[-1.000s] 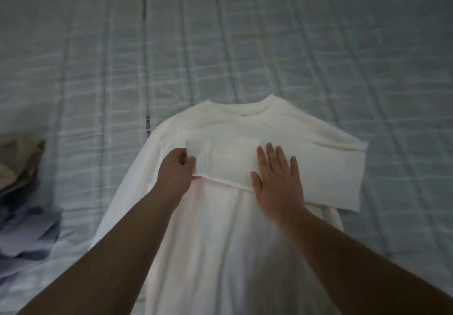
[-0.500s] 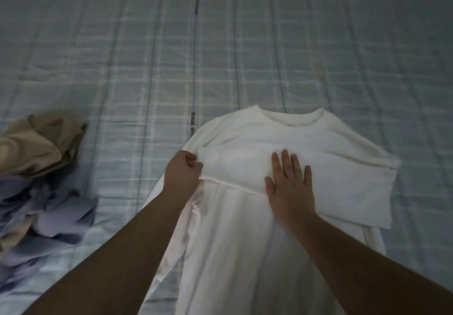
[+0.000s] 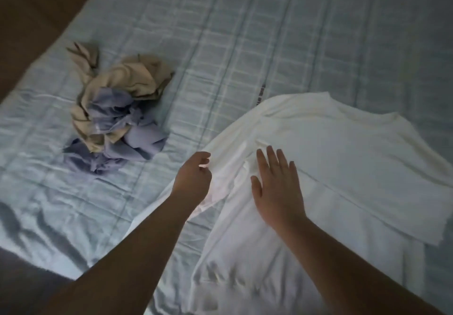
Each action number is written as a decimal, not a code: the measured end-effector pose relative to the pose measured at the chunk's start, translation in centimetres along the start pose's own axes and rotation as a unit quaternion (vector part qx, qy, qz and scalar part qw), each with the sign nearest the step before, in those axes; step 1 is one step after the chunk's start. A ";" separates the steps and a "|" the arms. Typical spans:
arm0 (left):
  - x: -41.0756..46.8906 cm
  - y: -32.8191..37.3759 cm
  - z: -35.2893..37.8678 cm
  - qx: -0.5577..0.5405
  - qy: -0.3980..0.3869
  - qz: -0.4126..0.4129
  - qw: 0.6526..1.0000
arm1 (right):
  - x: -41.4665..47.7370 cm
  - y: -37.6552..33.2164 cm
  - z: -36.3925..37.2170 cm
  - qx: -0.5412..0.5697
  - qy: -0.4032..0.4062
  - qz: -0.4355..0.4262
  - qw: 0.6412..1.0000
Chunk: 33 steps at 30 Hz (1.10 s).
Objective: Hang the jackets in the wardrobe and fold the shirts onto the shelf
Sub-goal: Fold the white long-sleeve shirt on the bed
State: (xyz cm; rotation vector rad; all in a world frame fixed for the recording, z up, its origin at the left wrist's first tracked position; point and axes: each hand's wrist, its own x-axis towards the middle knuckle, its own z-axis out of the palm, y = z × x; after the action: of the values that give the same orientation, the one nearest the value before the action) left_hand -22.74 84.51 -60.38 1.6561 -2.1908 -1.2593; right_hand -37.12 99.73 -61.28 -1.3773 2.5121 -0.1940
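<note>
A white shirt lies flat on the bed, collar away from me, with one sleeve folded across its chest. My left hand sits at the shirt's left edge with its fingers curled, pinching the white fabric there. To its right, my right hand presses flat on the shirt's chest with fingers straight and spread. The shirt's lower part runs down toward me between my forearms.
A crumpled pile of beige and lilac clothes lies on the bed to the left of the shirt. The bed is covered by a pale blue checked sheet. Brown floor shows past the bed's far left edge.
My view has swung left, bringing the whole clothes pile into sight. My left hand has moved from the chest fold out to the shirt's left edge. My right hand stays flat on the shirt.
</note>
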 end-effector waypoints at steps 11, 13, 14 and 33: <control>-5.7 -14.5 -9.9 0.030 0.035 -0.091 0.995 | -2.4 -15.7 5.9 -0.015 -0.060 -0.154 0.986; -6.8 -17.4 -11.5 0.053 0.022 -0.092 0.994 | -2.7 -18.4 7.1 -0.028 -0.076 -0.167 0.983; -7.5 -18.6 -12.2 0.061 0.011 -0.102 0.993 | -2.9 -19.6 7.7 -0.032 -0.086 -0.170 0.981; -0.7 -21.5 -25.5 -0.108 -0.072 -0.108 0.986 | 0.5 -32.2 7.5 -0.033 -0.055 -0.097 0.993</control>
State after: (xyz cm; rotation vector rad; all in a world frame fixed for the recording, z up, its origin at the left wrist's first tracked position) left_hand 7.31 70.25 -58.05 1.8004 -1.9027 -1.6555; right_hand -9.17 82.01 -60.62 -1.6126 2.3146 -0.0703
